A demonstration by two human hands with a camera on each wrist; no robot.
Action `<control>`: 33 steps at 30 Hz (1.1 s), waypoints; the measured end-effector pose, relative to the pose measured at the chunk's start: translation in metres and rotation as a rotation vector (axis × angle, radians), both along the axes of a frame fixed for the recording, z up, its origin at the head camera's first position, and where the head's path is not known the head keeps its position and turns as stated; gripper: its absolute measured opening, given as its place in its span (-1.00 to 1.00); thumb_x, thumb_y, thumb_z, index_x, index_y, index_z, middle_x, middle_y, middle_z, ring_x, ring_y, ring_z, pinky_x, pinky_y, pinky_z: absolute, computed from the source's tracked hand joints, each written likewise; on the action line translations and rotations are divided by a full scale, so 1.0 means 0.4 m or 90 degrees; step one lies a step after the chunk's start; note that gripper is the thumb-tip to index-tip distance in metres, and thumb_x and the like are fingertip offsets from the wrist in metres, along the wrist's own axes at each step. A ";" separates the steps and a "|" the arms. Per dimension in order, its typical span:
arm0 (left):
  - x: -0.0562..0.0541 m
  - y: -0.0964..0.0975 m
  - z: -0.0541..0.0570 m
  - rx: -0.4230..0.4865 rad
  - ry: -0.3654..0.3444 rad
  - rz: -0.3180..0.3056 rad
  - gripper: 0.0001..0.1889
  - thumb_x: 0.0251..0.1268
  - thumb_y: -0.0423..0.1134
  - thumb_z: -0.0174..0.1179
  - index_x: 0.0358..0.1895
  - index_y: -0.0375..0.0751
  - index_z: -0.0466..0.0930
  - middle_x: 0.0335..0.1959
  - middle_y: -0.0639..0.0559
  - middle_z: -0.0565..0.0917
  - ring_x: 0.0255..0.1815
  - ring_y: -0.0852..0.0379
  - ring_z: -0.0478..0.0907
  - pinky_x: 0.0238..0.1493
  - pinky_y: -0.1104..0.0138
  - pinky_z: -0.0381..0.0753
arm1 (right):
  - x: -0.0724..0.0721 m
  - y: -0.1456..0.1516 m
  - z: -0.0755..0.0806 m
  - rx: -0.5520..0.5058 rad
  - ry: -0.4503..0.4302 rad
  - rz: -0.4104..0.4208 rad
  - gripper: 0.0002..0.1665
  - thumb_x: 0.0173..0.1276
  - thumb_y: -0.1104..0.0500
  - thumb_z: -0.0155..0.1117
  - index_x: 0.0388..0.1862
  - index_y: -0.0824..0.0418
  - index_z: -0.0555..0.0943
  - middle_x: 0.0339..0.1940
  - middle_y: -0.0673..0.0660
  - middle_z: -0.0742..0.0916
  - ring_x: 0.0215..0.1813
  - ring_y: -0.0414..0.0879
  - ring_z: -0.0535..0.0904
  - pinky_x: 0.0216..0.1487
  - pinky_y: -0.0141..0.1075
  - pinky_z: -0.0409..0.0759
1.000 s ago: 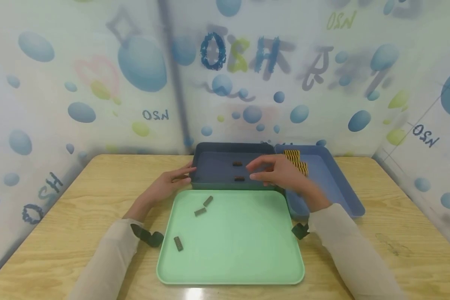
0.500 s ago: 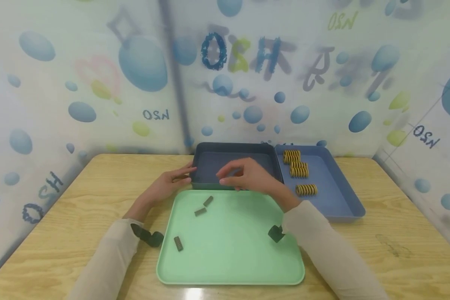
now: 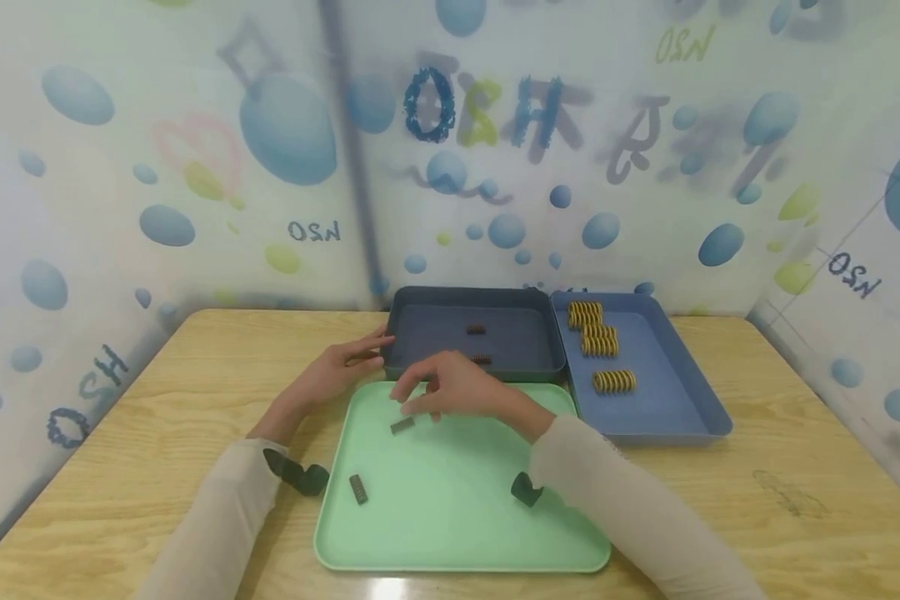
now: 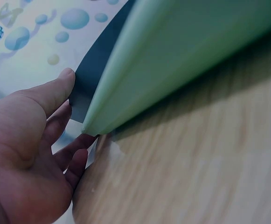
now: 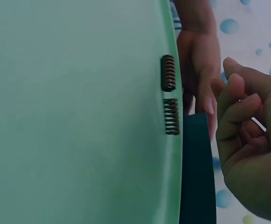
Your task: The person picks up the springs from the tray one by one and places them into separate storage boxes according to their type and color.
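My left hand (image 3: pixel 337 372) rests with extended fingers against the left end of the dark blue tray (image 3: pixel 420 333); its fingers also lie near the green tray's corner (image 4: pixel 91 128) in the left wrist view. My right hand (image 3: pixel 453 387) hovers over the back of the green tray (image 3: pixel 465 558), fingers bent and nothing seen between them. Just below its fingertips lies a small brown coil spring (image 3: pixel 402 426). The right wrist view shows two such springs, an upper spring (image 5: pixel 168 73) and a lower spring (image 5: pixel 171 116). Another brown spring (image 3: pixel 357 489) lies at the front left.
Two brown springs, a back one (image 3: pixel 476 330) and a front one (image 3: pixel 482 359), lie in the dark tray. The lighter blue tray (image 3: pixel 675 425) at right holds several yellow springs (image 3: pixel 613 381). All trays stand on a wooden table (image 3: pixel 157 400) before a patterned backdrop.
My right hand has moved left and toward me, from the right end of the dark tray to above the green tray's springs. My left hand stays where it was.
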State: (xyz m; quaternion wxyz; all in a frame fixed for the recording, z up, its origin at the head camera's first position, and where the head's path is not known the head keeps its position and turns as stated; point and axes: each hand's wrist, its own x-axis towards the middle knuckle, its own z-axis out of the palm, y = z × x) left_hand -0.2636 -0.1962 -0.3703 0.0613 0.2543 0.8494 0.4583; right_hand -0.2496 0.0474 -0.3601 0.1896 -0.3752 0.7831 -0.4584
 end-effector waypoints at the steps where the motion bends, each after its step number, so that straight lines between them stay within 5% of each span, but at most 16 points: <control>1: 0.000 0.000 -0.001 0.005 0.000 -0.003 -0.55 0.45 -0.30 0.06 0.35 -0.29 0.36 0.47 -0.18 0.15 0.40 -0.18 0.18 0.33 -0.07 0.16 | 0.002 -0.005 -0.002 0.002 -0.003 0.003 -0.72 0.25 0.20 0.39 -0.06 0.21 0.70 -0.09 0.07 0.73 -0.52 0.15 0.62 -0.40 -0.06 0.63; 14: 0.003 0.001 0.003 0.012 -0.008 -0.007 -0.55 0.46 -0.29 0.04 0.37 -0.22 0.35 0.48 -0.15 0.13 0.45 -0.14 0.07 0.33 -0.08 0.14 | 0.021 -0.037 -0.024 0.064 0.018 0.017 -0.72 0.16 0.23 0.46 -0.11 0.10 0.71 -0.14 -0.10 0.74 -0.55 -0.07 0.65 -0.46 -0.25 0.63; 21: -0.042 -0.018 -0.061 0.014 0.007 -0.002 -0.54 0.46 -0.21 0.05 0.38 -0.17 0.34 0.49 -0.01 0.13 0.46 -0.05 0.09 0.35 -0.05 0.13 | 0.019 -0.041 -0.036 0.081 0.032 0.022 -0.72 0.16 0.24 0.46 -0.12 0.09 0.71 -0.18 -0.12 0.73 -0.52 -0.16 0.65 -0.48 -0.29 0.63; 24: -0.051 -0.023 -0.073 0.015 0.013 -0.006 -0.52 0.45 -0.15 0.07 0.38 -0.14 0.36 0.49 0.04 0.15 0.38 -0.05 0.25 0.32 -0.01 0.23 | 0.015 -0.039 -0.041 0.087 0.042 0.016 -0.73 0.15 0.26 0.47 -0.14 0.10 0.72 -0.20 -0.11 0.74 -0.45 -0.22 0.65 -0.48 -0.30 0.63; 31: -0.049 -0.022 -0.070 0.017 0.017 -0.012 -0.51 0.44 -0.11 0.07 0.37 -0.16 0.36 0.49 0.04 0.15 0.29 -0.04 0.39 0.28 0.02 0.29 | 0.011 -0.035 -0.047 0.091 0.044 0.008 -0.73 0.13 0.28 0.48 -0.16 0.09 0.72 -0.26 -0.11 0.74 -0.41 -0.25 0.65 -0.49 -0.29 0.63; 33: -0.032 -0.014 -0.048 0.015 0.009 -0.009 -0.52 0.45 -0.16 0.07 0.37 -0.20 0.35 0.49 -0.02 0.15 0.35 -0.07 0.30 0.31 0.00 0.24 | 0.011 -0.036 -0.046 0.092 0.046 0.010 -0.73 0.12 0.28 0.48 -0.17 0.09 0.72 -0.28 -0.11 0.74 -0.43 -0.24 0.64 -0.50 -0.29 0.62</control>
